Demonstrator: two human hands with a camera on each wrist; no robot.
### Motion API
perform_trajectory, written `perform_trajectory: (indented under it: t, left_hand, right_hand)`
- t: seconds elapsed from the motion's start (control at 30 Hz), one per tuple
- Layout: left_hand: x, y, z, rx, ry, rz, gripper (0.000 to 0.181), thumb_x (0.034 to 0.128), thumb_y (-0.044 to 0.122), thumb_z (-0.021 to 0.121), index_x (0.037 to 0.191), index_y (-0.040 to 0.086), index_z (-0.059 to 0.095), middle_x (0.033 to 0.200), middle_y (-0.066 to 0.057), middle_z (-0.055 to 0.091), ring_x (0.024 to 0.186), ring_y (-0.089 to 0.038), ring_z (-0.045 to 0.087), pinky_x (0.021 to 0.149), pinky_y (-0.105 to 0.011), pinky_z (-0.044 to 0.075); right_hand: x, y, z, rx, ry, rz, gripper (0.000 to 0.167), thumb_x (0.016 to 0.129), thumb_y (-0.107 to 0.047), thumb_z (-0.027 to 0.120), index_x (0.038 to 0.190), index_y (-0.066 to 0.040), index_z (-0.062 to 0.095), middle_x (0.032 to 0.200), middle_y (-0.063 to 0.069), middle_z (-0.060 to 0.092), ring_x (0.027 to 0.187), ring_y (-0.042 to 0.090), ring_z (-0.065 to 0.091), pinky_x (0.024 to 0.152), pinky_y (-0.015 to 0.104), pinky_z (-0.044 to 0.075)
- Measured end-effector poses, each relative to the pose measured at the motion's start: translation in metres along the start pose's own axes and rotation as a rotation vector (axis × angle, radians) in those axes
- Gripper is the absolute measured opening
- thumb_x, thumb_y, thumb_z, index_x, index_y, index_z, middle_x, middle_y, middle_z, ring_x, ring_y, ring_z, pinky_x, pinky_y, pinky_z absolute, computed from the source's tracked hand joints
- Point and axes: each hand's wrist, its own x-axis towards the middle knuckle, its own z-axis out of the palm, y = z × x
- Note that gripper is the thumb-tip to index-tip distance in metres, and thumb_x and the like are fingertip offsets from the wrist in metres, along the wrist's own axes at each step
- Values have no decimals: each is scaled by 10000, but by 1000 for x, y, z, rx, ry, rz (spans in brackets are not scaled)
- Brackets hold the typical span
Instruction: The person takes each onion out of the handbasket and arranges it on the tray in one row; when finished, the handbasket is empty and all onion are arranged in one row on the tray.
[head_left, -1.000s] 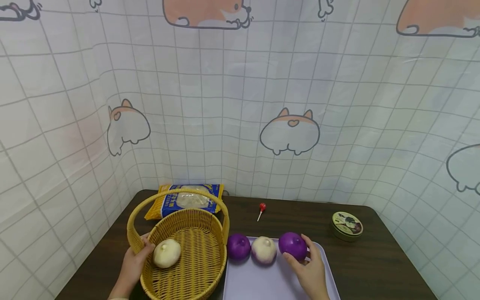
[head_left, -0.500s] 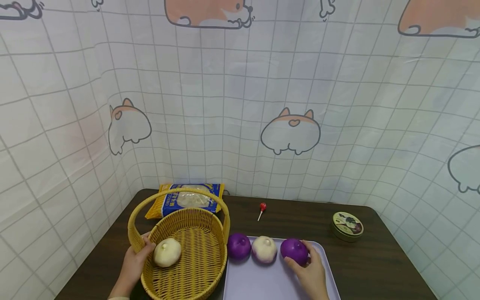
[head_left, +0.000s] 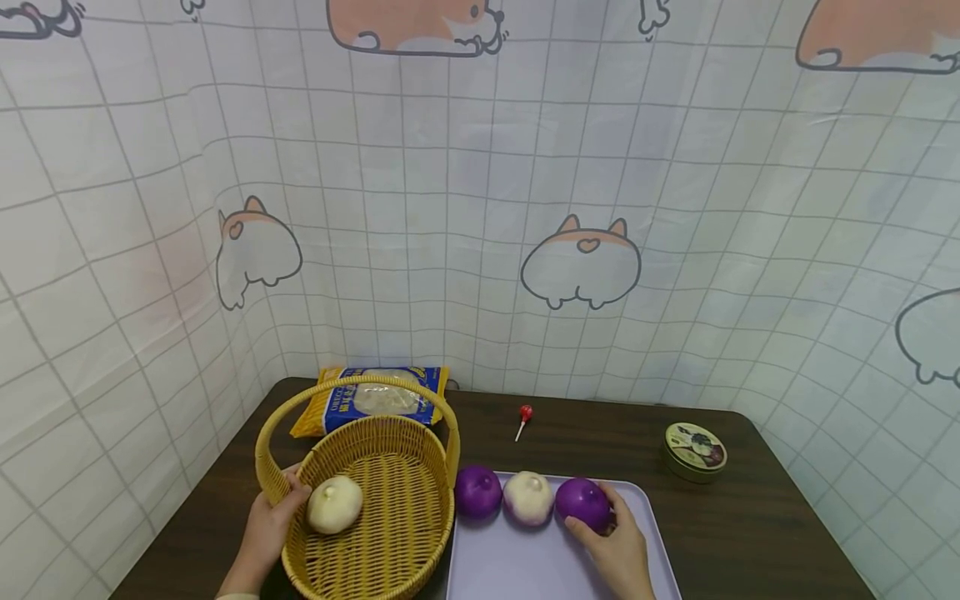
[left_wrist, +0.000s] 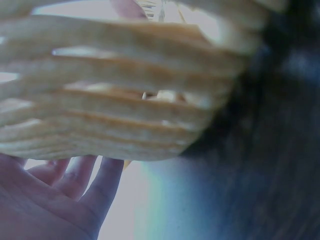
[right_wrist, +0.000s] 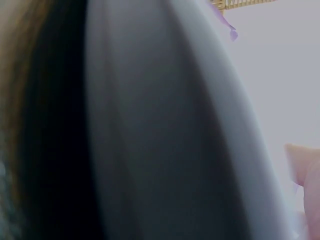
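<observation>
Left hand grips basket at nine-o'clock rim, likely steadying it; white bulb inside, nine o'clock. Right hand grips purple bulb at one o'clock on tray, thumb opposing fingers, presumably because round; mottled bulb beside, twelve o'clock.

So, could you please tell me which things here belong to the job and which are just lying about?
Likely in the job: basket, held by the left grip; cream bulb inside it; tray; purple bulb in the right grip; other purple bulb; two-tone bulb.
Apparently just lying about: bag; lollipop; tin.
</observation>
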Motion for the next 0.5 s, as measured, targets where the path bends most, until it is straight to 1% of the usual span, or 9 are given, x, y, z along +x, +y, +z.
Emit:
perform_trajectory:
  t: [0.13,0.27,0.4,0.5]
  left_hand:
    - [0,0,0,-2,0,-4,210,998,109,507,872,-17,395,1480,-341,315,1379,-479,269,1111,-605,241]
    - [0,1,0,-3,-2,-11,206,999,113,506,873,-9,398,1481,-339,314,1381,-477,269,1111,-601,246]
    - [0,1,-1,-5,-8,-22,205,1003,119,504,870,5,398,1489,-334,307,1383,-473,269,1110,-594,253]
    - [0,1,-2,-3,-15,-39,207,1007,131,503,863,24,399,1498,-328,298,1386,-463,270,1110,-564,274]
  right_hand:
    - [0,1,0,-13,-6,3,817,762,-303,838,1418,-20,442,1283,297,561,1033,371,625,892,520,503]
    - [0,2,-1,-18,-41,16,884,787,-337,816,1462,15,367,1405,300,466,1141,427,578,964,546,461]
    - [0,2,-2,-14,-55,19,923,795,-346,811,1475,43,324,1436,318,415,1202,453,530,996,546,439]
    - [0,1,-2,5,-54,22,927,786,-326,821,1473,46,321,1434,323,407,1222,461,510,1002,530,440]
